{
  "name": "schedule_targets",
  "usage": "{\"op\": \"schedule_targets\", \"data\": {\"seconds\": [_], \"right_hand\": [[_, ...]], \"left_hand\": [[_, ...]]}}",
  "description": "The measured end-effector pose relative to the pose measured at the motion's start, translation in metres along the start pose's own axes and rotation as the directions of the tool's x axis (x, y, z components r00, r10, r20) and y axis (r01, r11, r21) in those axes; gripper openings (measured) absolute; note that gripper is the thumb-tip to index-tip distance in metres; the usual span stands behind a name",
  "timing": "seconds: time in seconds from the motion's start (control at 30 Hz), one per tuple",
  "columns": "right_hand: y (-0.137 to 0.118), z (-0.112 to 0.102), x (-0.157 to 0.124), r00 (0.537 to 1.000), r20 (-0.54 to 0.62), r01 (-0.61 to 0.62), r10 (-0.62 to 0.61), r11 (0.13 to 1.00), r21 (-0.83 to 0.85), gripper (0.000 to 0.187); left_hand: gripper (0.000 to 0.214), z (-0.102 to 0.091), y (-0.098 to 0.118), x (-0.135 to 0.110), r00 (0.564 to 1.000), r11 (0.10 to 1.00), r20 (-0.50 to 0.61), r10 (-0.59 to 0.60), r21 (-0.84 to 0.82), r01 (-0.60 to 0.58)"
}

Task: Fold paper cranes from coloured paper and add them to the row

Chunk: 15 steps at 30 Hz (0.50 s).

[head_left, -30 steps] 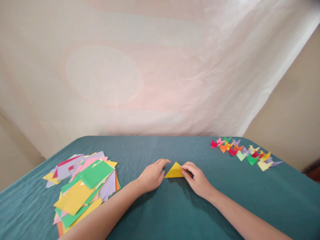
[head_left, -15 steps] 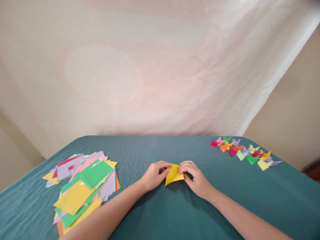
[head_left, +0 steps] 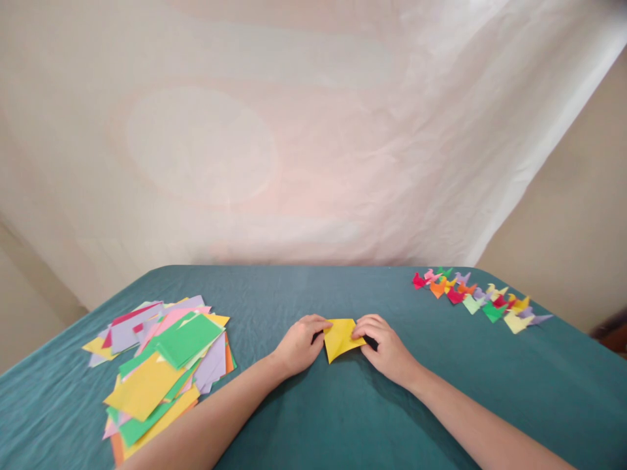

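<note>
The left hand (head_left: 302, 344) now pinches the left edge of the yellow paper (head_left: 339, 339); 1 second ago it was apart from it. The right hand (head_left: 389, 349) grips the right side, as before. Between the 2 hands, over the middle of the bench (head_left: 304, 424), the paper has changed from a triangle to an opened-out shape with a corner toward the person. The paper pile (head_left: 191, 341) and paper birds (head_left: 494, 313) have stayed put.

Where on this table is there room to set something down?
Bare table shows beyond the left hand, held yellow paper and right hand, between the paper pile and folded birds; also between the forearms. Crowded: under the pile, birds and hands.
</note>
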State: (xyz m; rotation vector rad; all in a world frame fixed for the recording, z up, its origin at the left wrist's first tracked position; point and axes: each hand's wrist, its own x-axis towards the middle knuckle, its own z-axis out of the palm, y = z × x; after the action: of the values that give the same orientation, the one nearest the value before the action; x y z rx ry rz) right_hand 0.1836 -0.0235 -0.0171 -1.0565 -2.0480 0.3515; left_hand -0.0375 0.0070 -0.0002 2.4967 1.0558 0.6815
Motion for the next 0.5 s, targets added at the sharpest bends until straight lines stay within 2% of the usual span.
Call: {"op": "schedule_targets", "data": {"seconds": [0.13, 0.3, 0.47, 0.5], "right_hand": [[0.0, 0.001, -0.001, 0.999, 0.038, 0.005, -0.004, 0.999, -0.031, 0.032], [0.001, 0.001, 0.0, 0.999, 0.051, 0.008, -0.006, 0.999, -0.052, 0.029], [0.001, -0.001, 0.0, 0.999, 0.05, 0.012, -0.008, 0.997, -0.074, 0.026], [0.001, -0.001, 0.0, 0.999, 0.05, 0.01, -0.007, 0.997, -0.074, 0.024]], "left_hand": [[0.033, 0.002, -0.002, -0.003, 1.0, 0.999, -0.008, 0.019, 0.04, -0.019], [0.03, -0.001, 0.004, -0.005, 0.994, 0.986, -0.041, 0.101, 0.139, -0.094], [0.028, -0.013, 0.02, -0.005, 0.972, 0.975, 0.159, 0.172, 0.116, -0.192], [0.027, -0.015, 0.023, -0.005, 0.971, 0.975, 0.167, 0.17, 0.112, -0.19]]}}
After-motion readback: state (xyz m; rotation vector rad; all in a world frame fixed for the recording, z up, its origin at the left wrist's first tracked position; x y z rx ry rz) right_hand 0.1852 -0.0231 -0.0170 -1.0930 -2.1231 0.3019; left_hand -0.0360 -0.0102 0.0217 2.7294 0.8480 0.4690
